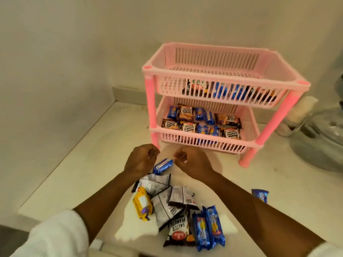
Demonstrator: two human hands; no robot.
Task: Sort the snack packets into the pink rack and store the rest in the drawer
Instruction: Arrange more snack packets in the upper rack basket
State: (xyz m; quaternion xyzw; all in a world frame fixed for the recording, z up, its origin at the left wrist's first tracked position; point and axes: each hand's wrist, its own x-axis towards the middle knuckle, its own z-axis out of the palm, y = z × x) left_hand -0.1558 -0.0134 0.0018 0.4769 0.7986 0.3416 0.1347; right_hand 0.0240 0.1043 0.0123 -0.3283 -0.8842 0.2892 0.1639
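The two-tier pink rack point(219, 76) stands at the back of the white counter. Its lower tier point(202, 143) holds salted-peanut and blue biscuit packets; more packets show through the slats of the upper tier. Just in front of the rack, my left hand point(143, 160) and my right hand point(193, 162) hover side by side with fingers curled, and nothing shows in either. A blue biscuit packet point(163, 166) lies between and below them. Closer to me sits a loose pile: peanut packets point(179, 230), a yellow packet point(142, 203) and two blue packets point(208, 229).
A single blue packet point(260, 195) lies alone at the right. Clear glass or plastic ware point(319, 138) crowds the counter's right side beside the rack. Walls close in the counter at the back and left. The counter's front edge point(55, 217) runs near my sleeves.
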